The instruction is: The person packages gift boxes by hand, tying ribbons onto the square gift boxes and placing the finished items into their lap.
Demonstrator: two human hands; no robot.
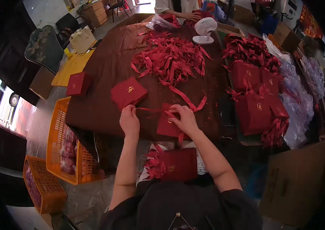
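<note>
My left hand is closed in a pinch on one end of a red ribbon, which stretches rightward over the table. My right hand has its fingers curled together around the ribbon, just above a flat red paper bag with a gold logo. That bag lies at the table's near edge, partly hidden by the right hand. Beyond my left hand rests a stack of red bags with the same logo. Another red bag with a bunch of ribbons is on my lap.
A ribbon heap and a white fan stand on the brown-covered table. More bags fill the right side. Orange crates are at left, a cardboard box at lower right. A person's hand shows across the table.
</note>
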